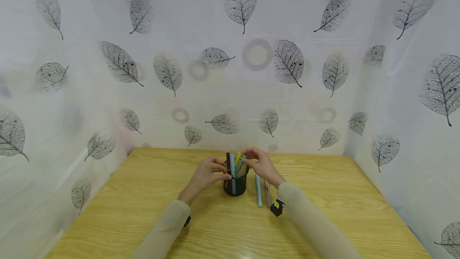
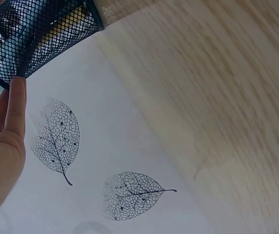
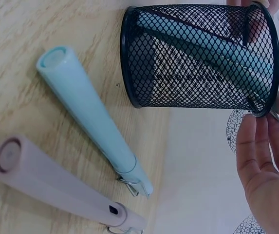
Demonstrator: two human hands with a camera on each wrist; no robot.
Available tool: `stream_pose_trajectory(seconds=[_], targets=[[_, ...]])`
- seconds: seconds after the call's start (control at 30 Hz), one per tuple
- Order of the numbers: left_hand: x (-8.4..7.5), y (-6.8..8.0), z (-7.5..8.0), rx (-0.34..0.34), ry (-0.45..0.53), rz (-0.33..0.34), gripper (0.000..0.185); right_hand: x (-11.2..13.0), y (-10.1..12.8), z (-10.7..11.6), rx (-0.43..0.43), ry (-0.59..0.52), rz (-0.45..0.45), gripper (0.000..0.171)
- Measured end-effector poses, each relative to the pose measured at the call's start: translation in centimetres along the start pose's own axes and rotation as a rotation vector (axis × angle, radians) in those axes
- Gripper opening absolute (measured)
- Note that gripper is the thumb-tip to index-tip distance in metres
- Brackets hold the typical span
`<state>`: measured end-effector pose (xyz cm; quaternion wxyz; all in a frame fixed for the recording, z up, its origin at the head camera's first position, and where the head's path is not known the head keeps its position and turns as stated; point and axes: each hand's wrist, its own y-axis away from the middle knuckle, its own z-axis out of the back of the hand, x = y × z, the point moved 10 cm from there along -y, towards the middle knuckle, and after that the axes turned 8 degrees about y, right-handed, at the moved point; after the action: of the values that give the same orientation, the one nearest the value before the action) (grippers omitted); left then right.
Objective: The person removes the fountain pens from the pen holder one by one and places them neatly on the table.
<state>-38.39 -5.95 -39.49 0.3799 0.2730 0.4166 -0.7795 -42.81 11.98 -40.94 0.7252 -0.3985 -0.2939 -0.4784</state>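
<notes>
A black mesh pen holder (image 1: pixel 235 187) stands upright on the table with several pens in it. Their tops show above the rim: a dark brown pen (image 1: pixel 228 161), a light blue pen (image 1: pixel 232 163), a yellow pen (image 1: pixel 238 157) and a grey-green pen (image 1: pixel 240 164). My left hand (image 1: pixel 206 174) grips the holder's left rim between thumb and fingers, beside the brown pen. At the right rim, my right hand (image 1: pixel 264 167) pinches the upper end of the grey-green pen. The right wrist view shows its fingers (image 3: pixel 247 146) close against the mesh rim.
To the right of the holder, a light blue pen (image 3: pixel 93 117) and a mauve pen (image 3: pixel 56 180) lie side by side on the wooden table (image 1: pixel 143 211). A leaf-patterned curtain (image 1: pixel 201 19) encloses the back and both sides.
</notes>
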Motion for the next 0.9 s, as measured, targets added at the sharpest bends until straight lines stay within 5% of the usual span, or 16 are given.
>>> stream_pose_trajectory(seconds=[0.37, 0.67, 0.9], targets=[[-0.3, 0.0, 0.1, -0.006, -0.032, -0.034, 0.01, 3.9, 1.6, 1.2, -0.009, -0.04, 0.036, 0.023], [0.3, -0.1, 0.0, 0.005, -0.021, 0.028, 0.009, 1.2, 0.2, 1.3, -0.042, -0.15, 0.079, 0.014], [-0.2, 0.0, -0.1, 0.008, -0.056, -0.021, 0.01, 0.8, 0.3, 1.8, -0.083, -0.17, 0.059, 0.02]])
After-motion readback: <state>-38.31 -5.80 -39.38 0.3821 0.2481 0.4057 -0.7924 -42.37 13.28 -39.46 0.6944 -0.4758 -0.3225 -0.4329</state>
